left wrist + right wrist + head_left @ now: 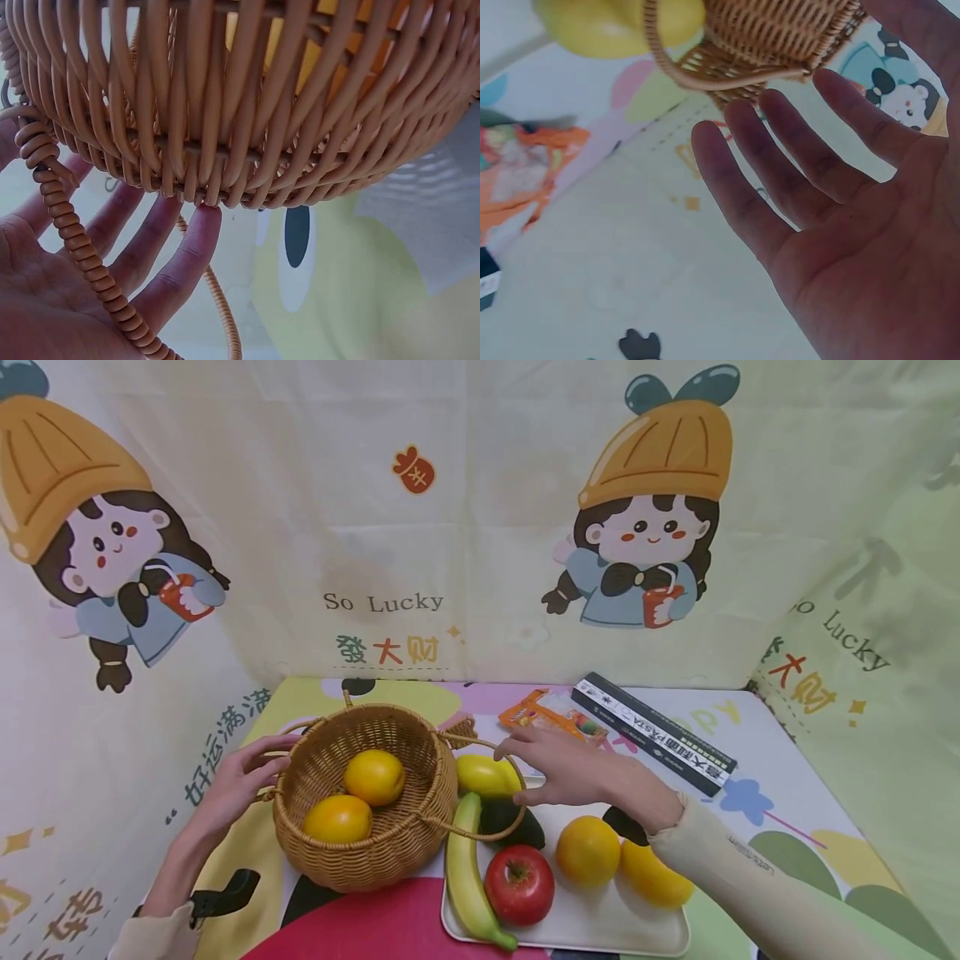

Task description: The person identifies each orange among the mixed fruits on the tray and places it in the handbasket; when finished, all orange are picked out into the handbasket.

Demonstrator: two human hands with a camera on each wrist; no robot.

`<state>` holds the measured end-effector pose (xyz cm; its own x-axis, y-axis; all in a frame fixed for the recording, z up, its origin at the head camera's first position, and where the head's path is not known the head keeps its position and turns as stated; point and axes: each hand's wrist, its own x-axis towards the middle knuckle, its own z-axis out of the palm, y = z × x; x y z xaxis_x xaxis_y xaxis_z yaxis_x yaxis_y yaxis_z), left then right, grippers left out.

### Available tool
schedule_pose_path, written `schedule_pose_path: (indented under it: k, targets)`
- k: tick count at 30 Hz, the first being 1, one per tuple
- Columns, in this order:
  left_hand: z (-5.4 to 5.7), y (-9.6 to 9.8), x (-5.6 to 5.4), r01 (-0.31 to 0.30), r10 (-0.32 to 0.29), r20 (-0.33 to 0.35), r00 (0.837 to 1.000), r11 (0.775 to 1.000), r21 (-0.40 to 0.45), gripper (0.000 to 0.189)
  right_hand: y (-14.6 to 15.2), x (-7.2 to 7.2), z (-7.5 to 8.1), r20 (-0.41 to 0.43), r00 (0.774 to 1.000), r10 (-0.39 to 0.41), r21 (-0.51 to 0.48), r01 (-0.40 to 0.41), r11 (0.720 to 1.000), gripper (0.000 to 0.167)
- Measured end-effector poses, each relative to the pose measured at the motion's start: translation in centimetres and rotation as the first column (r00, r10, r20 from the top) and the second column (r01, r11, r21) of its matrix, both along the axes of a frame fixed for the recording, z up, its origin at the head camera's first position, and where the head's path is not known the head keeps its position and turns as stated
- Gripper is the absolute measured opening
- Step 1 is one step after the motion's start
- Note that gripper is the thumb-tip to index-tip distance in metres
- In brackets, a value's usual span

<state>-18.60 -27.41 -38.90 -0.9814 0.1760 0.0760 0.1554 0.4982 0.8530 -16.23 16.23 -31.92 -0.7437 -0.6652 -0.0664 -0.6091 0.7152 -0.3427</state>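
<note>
A round wicker basket [352,868] stands on the left part of the table, with two orange-yellow fruits [375,777] inside. At its left side is my left hand [240,781]. The left wrist view shows that hand's fingers [176,262] extended, tips against the woven wall, while a wrapped handle [94,259] crosses in front of the palm. My right hand [566,768] hovers by the looped right handle [480,837], which hangs outward over the tray. Its fingers [742,180] are spread and relaxed in the right wrist view, holding nothing.
A white tray [592,931] carries a banana [467,877], a red apple [520,885], an orange [588,852], a yellow lemon-like fruit [483,775], a dark fruit [528,831] and a mango-like fruit [660,878]. Behind lie an orange packet [540,710] and a pasta box [652,731].
</note>
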Motion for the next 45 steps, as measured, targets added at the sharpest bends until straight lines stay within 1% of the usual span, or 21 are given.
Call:
schedule_pose_path:
  k: [3, 8, 15, 18, 22, 29, 34, 38, 42, 45]
  targets:
    - [0.0, 0.1, 0.0, -0.003, 0.003, 0.01, 1.0, 1.0, -0.003, 0.045, 1.1, 0.4, -0.7, 0.003, 1.0, -0.006, 0.0, 0.006, 1.0, 0.048]
    - [0.2, 0.2, -0.1, -0.005, 0.005, 0.025, 1.0, 1.0, -0.008, 0.045, 2.9, 1.4, -2.1, 0.09, 0.994, -0.068, 0.031, 0.065, 0.997, 0.05]
    - [0.2, 0.1, 0.0, -0.001, 0.001, 0.007, 1.0, 1.0, -0.007, 0.044, 4.3, 2.6, -3.6, 0.159, 0.979, -0.126, 0.076, 0.116, 0.99, 0.049]
    - [0.1, 0.1, 0.0, 0.001, -0.001, 0.004, 1.0, 1.0, 0.006, 0.044, 4.5, 3.1, -4.2, 0.161, 0.98, -0.117, 0.085, 0.104, 0.991, 0.049]
    - [0.1, 0.1, 0.1, 0.0, 0.0, 0.006, 1.0, 1.0, 0.015, 0.044, 4.8, 3.6, -4.9, 0.148, 0.986, -0.079, 0.077, 0.068, 0.995, 0.048]
    - [0.0, 0.1, 0.2, -0.001, 0.001, -0.017, 1.0, 1.0, -0.004, 0.044, 5.4, 4.0, -6.1, 0.193, 0.974, -0.116, 0.092, 0.099, 0.991, 0.05]
    - [0.2, 0.1, 0.2, -0.014, 0.014, 0.014, 1.0, 1.0, -0.008, 0.045, 5.6, 4.3, -6.9, 0.197, 0.975, -0.101, 0.088, 0.085, 0.992, 0.05]
    - [0.3, 0.1, 0.2, -0.022, 0.023, 0.042, 0.999, 1.0, -0.007, 0.045, 5.6, 4.4, -7.7, 0.18, 0.98, -0.08, 0.087, 0.065, 0.994, 0.049]
    - [0.2, 0.1, 0.1, -0.021, 0.021, 0.028, 0.999, 1.0, -0.001, 0.045, 5.3, 4.4, -8.4, 0.181, 0.981, -0.073, 0.096, 0.056, 0.994, 0.051]
    - [0.1, 0.1, 0.1, -0.019, 0.019, 0.014, 1.0, 1.0, 0.003, 0.044, 5.1, 4.4, -8.8, 0.174, 0.982, -0.068, 0.121, 0.047, 0.992, 0.053]
